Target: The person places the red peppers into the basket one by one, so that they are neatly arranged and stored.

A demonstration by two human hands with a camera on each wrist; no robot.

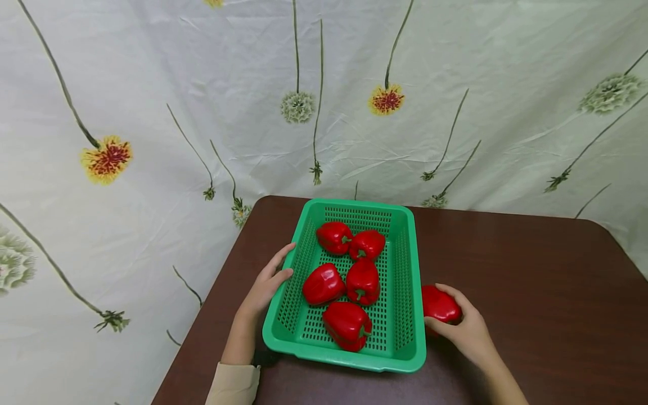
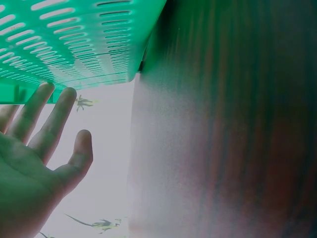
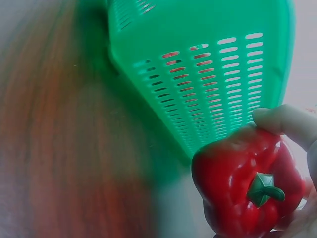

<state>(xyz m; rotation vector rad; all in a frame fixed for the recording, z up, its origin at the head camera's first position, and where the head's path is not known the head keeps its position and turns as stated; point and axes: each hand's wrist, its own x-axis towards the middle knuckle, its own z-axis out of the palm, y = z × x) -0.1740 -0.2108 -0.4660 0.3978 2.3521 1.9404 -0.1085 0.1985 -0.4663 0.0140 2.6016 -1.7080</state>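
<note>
A green perforated plastic basket (image 1: 349, 360) has several red bell peppers (image 1: 323, 284) lying inside it. At its left side my left hand (image 1: 265, 286) touches the rim, fingers and thumb mostly straight; in the left wrist view the fingertips meet the slotted side wall. Just outside the right wall, my right hand (image 1: 468, 329) holds another red bell pepper (image 1: 440, 304) between thumb and fingers. That pepper's green stem (image 3: 265, 189) faces the right wrist camera, and the thumb presses on its side near the basket wall (image 3: 218, 64).
Under the basket is a dark brown table (image 1: 526, 270), which extends to the right. Behind and to the left hangs a pale cloth (image 1: 243, 67) printed with dandelions and yellow-red flowers.
</note>
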